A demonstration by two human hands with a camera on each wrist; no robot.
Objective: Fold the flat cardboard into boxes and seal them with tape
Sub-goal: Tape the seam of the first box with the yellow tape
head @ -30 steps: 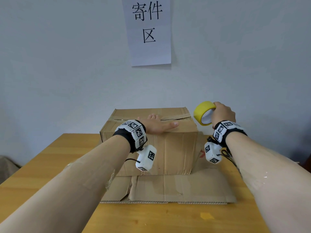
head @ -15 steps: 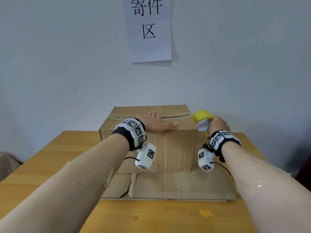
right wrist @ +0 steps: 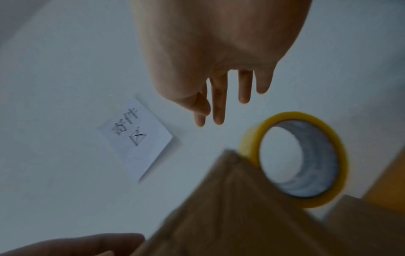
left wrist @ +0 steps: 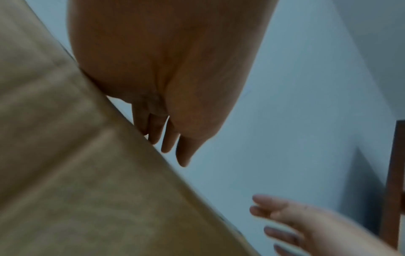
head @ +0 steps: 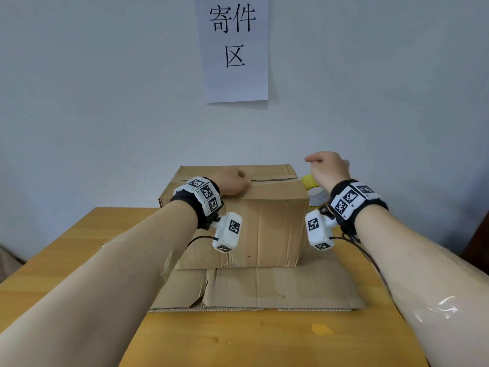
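Pale wall [head: 105, 115] at the back w/ a white paper sign [head: 235, 49] stuck on it, black characters printed on it; the sign also shows tilted in the right wrist view [right wrist: 137, 138]. Below sits a wooden bench [head: 79, 247].

On the bench lies a flat cardboard sheet [head: 277, 290], its near edge toward the person, torn/creased at the left part. On top of it stands the folded cardboard box [head: 264, 229], top flaps down, a dark seam gap visible along the top.

Left hand [head: 231, 181] rests on the box top near the front-left edge, palm down, fingers straight & relaxed, pressing the flap; grips nothing. Left wrist view [left wrist: 166, 86] shows the same: fingers extended along the box edge [left wrist: 76, 173], frame blurred.

Right hand [head: 326, 168] hangs in the air above the box's right rear corner, fingers loosely spread, nothing in it. Right wrist view [right wrist: 219, 52] confirms: fingers extended, apart from the tape.

Yellow tape roll [head: 313, 192] stands on edge just beside the box's right side, below the right hand, partly hidden by that wrist. In the right wrist view the roll [right wrist: 322, 149] sits behind the box corner [right wrist: 230, 207]; whether it touches the box, can't tell.

Both wrists carry black bands w/ white marker blocks [head: 202, 192].
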